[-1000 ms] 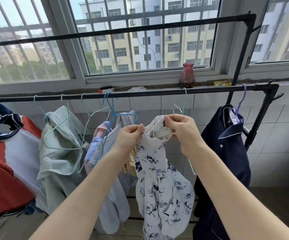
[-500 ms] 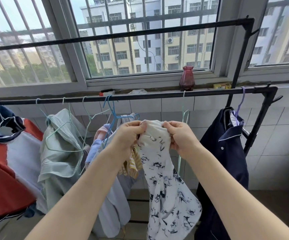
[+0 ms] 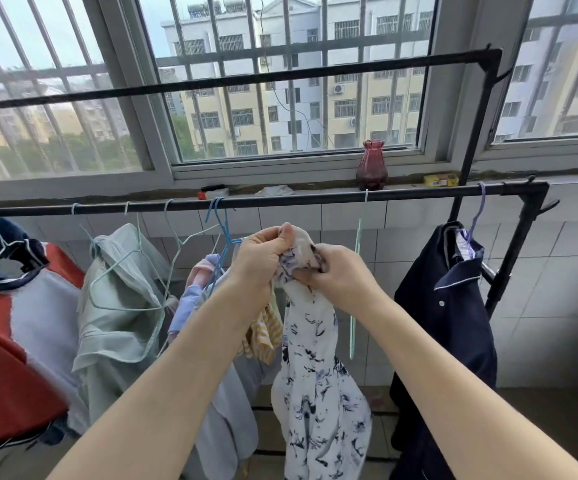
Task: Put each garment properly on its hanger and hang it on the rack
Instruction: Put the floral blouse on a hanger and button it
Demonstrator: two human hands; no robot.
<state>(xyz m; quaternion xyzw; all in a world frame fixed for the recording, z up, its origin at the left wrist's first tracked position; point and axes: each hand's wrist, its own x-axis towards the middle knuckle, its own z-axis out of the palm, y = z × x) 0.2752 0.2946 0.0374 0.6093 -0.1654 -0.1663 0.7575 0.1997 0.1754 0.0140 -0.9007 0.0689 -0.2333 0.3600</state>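
left hand (image 3: pixel 258 261): bare, no rings or watch seen | right hand (image 3: pixel 341 273): bare, no jewellery seen | both forearms: uncovered to frame edge, no sleeve visible

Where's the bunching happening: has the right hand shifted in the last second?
Yes. Gripping the floral garment, the right hand moved left, clear of the pale green hanger, toward the left hand.

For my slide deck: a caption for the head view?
Both hands bunch a white floral-print garment below the black metal rack rail.
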